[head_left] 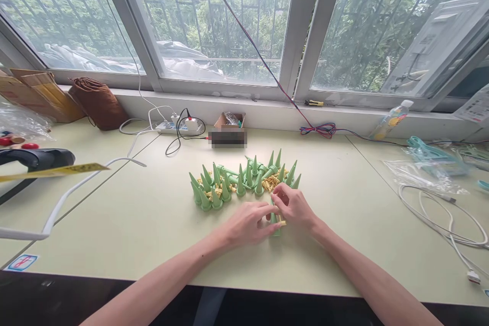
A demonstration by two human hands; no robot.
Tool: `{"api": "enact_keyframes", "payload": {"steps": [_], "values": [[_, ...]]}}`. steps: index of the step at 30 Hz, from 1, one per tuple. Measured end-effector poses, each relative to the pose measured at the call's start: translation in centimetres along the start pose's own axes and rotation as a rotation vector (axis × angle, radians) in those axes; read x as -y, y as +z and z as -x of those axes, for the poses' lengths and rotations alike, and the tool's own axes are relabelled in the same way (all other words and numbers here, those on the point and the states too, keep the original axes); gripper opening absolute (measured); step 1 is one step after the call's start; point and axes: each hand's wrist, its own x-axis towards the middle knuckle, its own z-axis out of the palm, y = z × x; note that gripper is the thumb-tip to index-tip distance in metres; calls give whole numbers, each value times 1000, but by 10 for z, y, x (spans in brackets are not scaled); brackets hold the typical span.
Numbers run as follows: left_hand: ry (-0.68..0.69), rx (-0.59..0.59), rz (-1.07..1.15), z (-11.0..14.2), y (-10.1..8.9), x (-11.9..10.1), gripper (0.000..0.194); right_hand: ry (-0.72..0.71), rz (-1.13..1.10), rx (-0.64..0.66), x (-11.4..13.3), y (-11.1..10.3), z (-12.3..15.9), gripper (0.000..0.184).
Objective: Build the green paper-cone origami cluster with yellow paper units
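Arms (171, 275) are showing, left hand (247, 221) gripping a cone (273, 218), right hand (295, 207) sitting curled, hold unclear, one bump risking tipping other cones (259, 187) beyond.

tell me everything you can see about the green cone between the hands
The green cone looks like plain plastic, its wide base lowest in the view, narrowing upward; whether it stands or lies is unclear. The left hand grips it; the right hand is at its narrow end, hiding the tip. It is nearer the camera than the clustered cones. A small yellow piece is just right of it, perhaps touching.
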Motion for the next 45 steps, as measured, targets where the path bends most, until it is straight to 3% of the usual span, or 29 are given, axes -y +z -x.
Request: {"api": "enact_keyframes", "payload": {"steps": [19, 27, 36, 45], "values": [[-10, 91, 15, -2, -4, -4, 26, -37, -23, -16, -3, 2, 2, 16], [-9, -11, 81, -1, 0, -1, 21, -61, -74, -85, -7, 0, 2, 15], [-147, -264, 94, -3, 8, 10, 10, -52, -75, -132, -10, 0, 0, 20], [-171, -208, -156, -5, 4, 11, 20, -40, -152, -93, -9, -1, 0, 22]]}}
